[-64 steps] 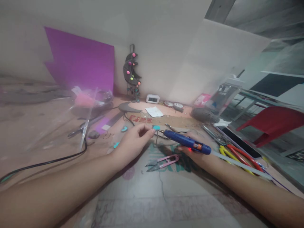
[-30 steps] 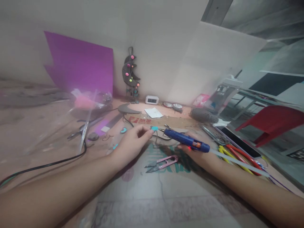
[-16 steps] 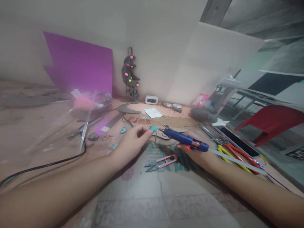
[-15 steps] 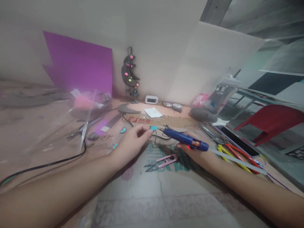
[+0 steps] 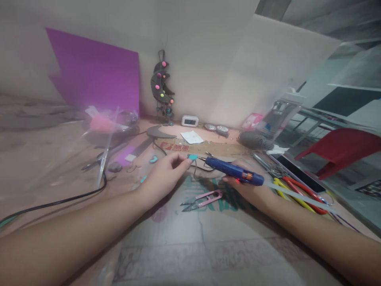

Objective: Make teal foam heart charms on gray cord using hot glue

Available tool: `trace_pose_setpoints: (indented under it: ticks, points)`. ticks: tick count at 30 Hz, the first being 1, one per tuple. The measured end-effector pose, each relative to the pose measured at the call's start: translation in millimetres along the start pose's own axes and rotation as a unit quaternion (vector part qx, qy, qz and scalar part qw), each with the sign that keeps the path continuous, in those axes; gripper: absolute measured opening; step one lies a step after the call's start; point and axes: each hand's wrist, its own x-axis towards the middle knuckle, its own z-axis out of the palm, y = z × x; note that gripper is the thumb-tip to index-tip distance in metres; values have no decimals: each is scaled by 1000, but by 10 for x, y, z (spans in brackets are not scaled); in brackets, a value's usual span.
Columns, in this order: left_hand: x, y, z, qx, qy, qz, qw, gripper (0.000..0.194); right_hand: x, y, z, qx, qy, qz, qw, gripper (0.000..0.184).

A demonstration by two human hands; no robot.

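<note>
Between the thumb and fingers of my left hand (image 5: 166, 174) is a small turquoise piece (image 5: 193, 157), its exact kind too small to tell. A grey cord (image 5: 195, 171) hangs below it. My right hand (image 5: 247, 188) is wrapped round a blue glue gun (image 5: 233, 171), with a red light showing on its side. The gun's metal nozzle points left and meets or nearly meets the turquoise piece. A pale glue stick (image 5: 297, 195) juts from the gun's rear. Below the hands lie pink thread snips (image 5: 204, 200).
Red-handled pliers (image 5: 303, 194) and a phone (image 5: 297, 172) lie at the right. Farther back are grey yarn (image 5: 256, 140), a small white clock (image 5: 189, 120) and a grey crescent (image 5: 160, 132). A black cable (image 5: 59, 205) crosses the left side. A decorated moon hanging (image 5: 162, 83) stands against the wall.
The view has tilted down slightly, so the background sits higher or lower by small amounts. Both hands keep their hold, and the nozzle stays at the turquoise piece.
</note>
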Motion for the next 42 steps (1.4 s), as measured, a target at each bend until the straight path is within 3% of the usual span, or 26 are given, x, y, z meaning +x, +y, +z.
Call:
trace_pose_setpoints:
  ticks: [27,42]
  points:
    - [-19,-53,9,37,-23,33,998,24,-23,-36,-1,22,0,22,1000,21]
    - [-15,-51,10,36,-23,35,998,23,-6,31,11,19,6,-14,1000,29]
